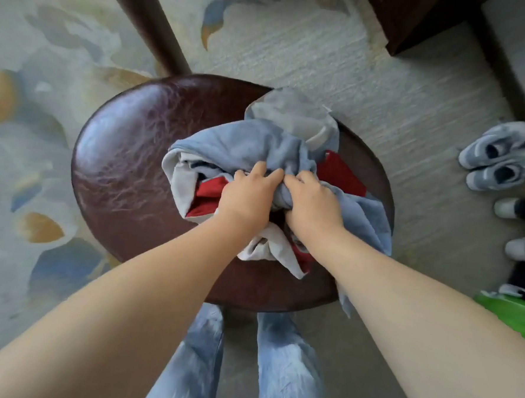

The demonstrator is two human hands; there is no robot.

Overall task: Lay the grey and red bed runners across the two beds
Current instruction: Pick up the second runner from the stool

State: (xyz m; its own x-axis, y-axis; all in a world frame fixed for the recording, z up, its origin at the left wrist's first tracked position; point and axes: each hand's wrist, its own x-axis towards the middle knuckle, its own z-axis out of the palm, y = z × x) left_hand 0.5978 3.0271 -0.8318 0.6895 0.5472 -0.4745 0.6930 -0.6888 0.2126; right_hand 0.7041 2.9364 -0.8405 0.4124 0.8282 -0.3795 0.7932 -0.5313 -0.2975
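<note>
Bare forearms [145, 293] reach down to the left hand [249, 196] and right hand [311, 203], which touch side by side, each clutching folds of the crumpled grey and red bed runners [243, 142]. That bundle lies beneath the hands on the right half of a round brown leather stool [126, 147], which stands on patterned carpet [325, 49].

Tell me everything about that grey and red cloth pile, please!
The cloth pile is a crumpled heap of soft-looking fabric, blue-grey on top, with pale grey and bright red showing in the folds. It lies bunched on the right half of the round dark-brown stool, and one edge hangs over the near right side. The left hand and right hand grip its middle, side by side.
</note>
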